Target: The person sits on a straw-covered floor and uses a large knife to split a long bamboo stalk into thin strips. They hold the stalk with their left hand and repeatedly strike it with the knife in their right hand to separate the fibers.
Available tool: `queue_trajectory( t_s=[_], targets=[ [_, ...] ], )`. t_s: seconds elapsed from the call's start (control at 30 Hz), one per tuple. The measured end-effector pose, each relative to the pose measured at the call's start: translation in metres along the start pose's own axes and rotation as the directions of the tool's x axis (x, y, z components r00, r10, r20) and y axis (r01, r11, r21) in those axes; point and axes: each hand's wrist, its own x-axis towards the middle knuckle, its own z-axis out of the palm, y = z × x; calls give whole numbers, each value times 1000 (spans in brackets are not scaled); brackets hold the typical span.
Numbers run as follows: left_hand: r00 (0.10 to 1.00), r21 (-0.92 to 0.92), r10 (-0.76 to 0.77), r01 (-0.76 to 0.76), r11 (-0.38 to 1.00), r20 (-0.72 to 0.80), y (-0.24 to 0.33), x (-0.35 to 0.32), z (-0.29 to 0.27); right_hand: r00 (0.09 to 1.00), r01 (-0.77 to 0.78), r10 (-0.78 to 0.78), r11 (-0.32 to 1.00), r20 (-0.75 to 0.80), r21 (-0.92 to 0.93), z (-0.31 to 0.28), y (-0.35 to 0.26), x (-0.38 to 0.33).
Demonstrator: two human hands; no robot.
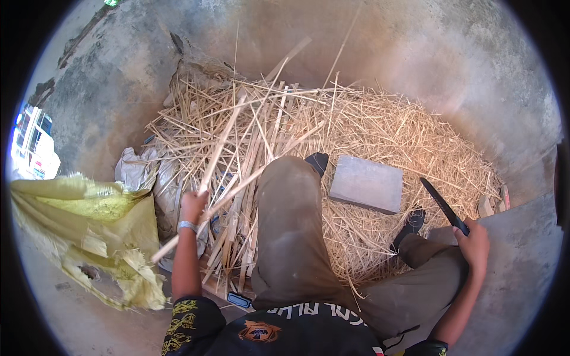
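Black shirt fabric (320,338) is seen lowest. By the closed left hand (191,210) a long, pale, flat strip (221,145) is gripped, slanted forward over piled strips (240,210); well apart, a dark, slim-bladed knife (442,204) is held by its handle in the right hand (475,243), tip angled forward and leftward.
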Motion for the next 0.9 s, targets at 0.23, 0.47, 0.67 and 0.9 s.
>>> queue_trajectory(
  t_s=[0.23, 0.47, 0.67, 0.9],
  targets=[
    [891, -92, 145, -203, 975, -430, 105, 70, -165, 1000, 22, -21, 999, 18, -41, 0, -12, 1],
    [826, -500, 4, -344, 795, -563, 126, 110, -161, 1000, 18, -18, 999, 0, -36, 6, -8, 5],
    [726, -417, 92, -490, 766, -682, 154, 74, -149, 999, 34, -35, 999, -29, -26, 8, -7, 8],
    [514, -116, 340, -666, 737, -788, 228, 105, -223, 1000, -18, 18, 999, -14, 28, 2, -18, 9]
  ],
)
